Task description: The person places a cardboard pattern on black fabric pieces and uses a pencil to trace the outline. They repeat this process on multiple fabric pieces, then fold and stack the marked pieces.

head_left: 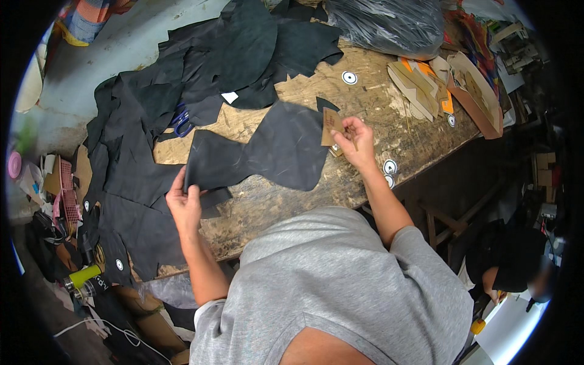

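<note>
A piece of black leather (280, 146), narrow at the middle and wide at both ends, lies across the wooden table. Its left edge is pinched between the thumb and fingers of my left hand (184, 205). My right hand (359, 145) grips a small brown cardboard piece (330, 126) beside the leather's right end. A small dark scrap (326, 104) shows just behind the cardboard. Blue-handled scissors (182, 121) lie partly under dark leather, beyond my left hand.
Black leather sheets (234, 52) cover the table's far and left sides. A grey plastic bag (389, 27) sits at the back. Cardboard templates (417, 88) and an open box (477, 94) stand far right. White round markers (349, 78) dot the worn tabletop (377, 100). Another person (505, 261) is at lower right.
</note>
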The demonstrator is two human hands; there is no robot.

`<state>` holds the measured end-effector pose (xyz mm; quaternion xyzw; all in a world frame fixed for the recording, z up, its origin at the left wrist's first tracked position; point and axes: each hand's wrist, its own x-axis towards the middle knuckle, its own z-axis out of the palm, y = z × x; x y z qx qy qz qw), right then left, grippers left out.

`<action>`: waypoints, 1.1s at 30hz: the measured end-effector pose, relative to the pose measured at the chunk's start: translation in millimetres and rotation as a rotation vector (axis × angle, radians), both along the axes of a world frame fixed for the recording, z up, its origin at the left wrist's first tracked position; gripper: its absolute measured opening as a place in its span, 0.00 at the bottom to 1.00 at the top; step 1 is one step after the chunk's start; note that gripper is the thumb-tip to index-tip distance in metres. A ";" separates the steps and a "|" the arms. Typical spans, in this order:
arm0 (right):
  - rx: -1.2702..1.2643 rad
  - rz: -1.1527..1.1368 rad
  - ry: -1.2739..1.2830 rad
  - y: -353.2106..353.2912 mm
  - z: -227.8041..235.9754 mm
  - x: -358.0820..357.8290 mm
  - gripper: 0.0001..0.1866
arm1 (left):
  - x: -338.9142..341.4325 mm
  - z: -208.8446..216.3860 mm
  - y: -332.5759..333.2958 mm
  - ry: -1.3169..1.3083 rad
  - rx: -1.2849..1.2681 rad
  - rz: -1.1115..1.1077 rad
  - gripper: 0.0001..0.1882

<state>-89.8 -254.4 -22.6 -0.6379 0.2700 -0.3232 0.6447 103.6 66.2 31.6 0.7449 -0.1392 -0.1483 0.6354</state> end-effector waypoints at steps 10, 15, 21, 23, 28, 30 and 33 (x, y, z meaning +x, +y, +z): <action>-0.304 -0.437 -0.049 -110.0 -36.5 -12.8 0.09 | 136.8 75.4 6.7 -1.066 0.602 -0.106 0.23; -0.327 -0.511 -0.071 -119.7 -42.7 -5.8 0.10 | 155.2 93.8 -56.5 -1.305 0.843 0.118 0.31; -0.309 -0.499 -0.024 -120.6 -42.9 -9.1 0.11 | 88.4 10.7 -184.0 -1.192 0.524 -0.134 0.45; -0.302 -0.483 -0.035 -121.0 -44.3 -9.6 0.11 | 81.4 -13.9 -212.8 -1.033 0.758 -0.173 0.41; -0.236 -0.484 -0.046 -124.3 -45.0 -8.6 0.11 | 114.0 -19.0 -224.3 -0.879 0.565 -0.307 0.21; -0.290 -0.503 -0.103 -116.7 -38.5 -7.3 0.11 | 129.1 4.6 -214.7 -0.823 0.552 -0.254 0.17; -0.369 -0.538 -0.034 -90.2 -17.4 -2.9 0.10 | 135.1 58.1 -197.6 -0.864 0.382 -0.228 0.17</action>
